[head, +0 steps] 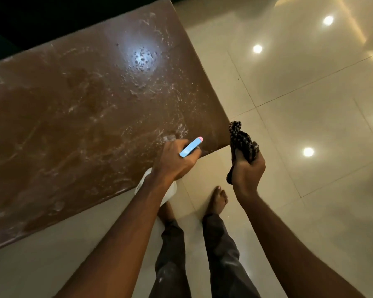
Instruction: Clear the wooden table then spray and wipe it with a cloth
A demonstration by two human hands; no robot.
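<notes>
Spray stage looks done; wiping judged next.

- Desk (pixel 73 125): one, brown wood. Its top is wet with droplets and white streaks, densest toward the far right end. Its long axis runs lower left to upper right across the view.
- Left hand (pixel 172 162): curled round the neck of one spray bottle (pixel 191 147), over the desk's near edge by the right corner. The blue nozzle points toward that corner and the white body hangs below the hand.
- Right hand (pixel 248 171): grips one dark patterned cloth (pixel 241 138), bunched, over the floor (pixel 310 104) just beside the near right corner, not touching the desk.

Key relation: the wet surface lies left and forward of the cloth hand. The right hand is the free one to wipe, and the corner is its nearest entry point.
</notes>
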